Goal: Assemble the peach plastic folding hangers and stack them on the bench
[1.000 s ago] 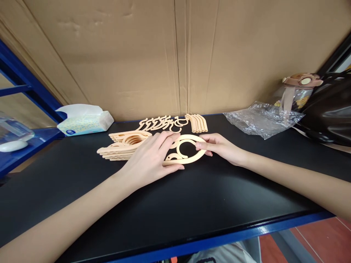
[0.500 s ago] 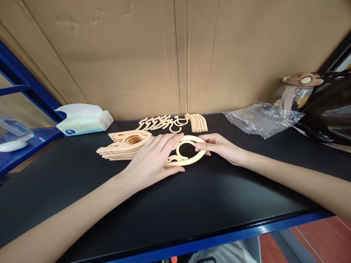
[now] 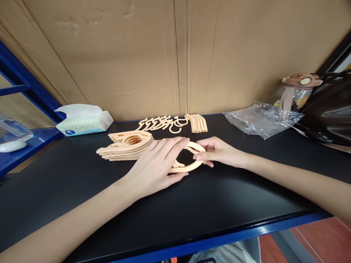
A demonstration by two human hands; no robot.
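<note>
A cream plastic folding hanger [image 3: 189, 168], bent into a rounded loop, is held between both hands just over the black tabletop. My left hand [image 3: 161, 157] is closed across its left part, palm down, with the thumb along the near edge; it covers much of the hanger. At the rounded right end, my right hand [image 3: 214, 151] pinches the rim between thumb and fingers. Directly left of my left hand lies a stack of similar cream folded hangers [image 3: 123, 148], partly hidden by that hand.
Behind the hands lie several loose cream hooks [image 3: 156, 123] and a row of curved cream pieces [image 3: 199, 123]. A tissue pack [image 3: 85, 122] stands at the back left. Crumpled clear plastic [image 3: 263, 118], a lidded bottle [image 3: 298, 91] and a dark bag [image 3: 329, 113] occupy the right.
The hanger and both hands have shifted slightly nearer to me. Its inner hook has swung, so the ring inside the loop looks different. The stack and loose parts have stayed put.
</note>
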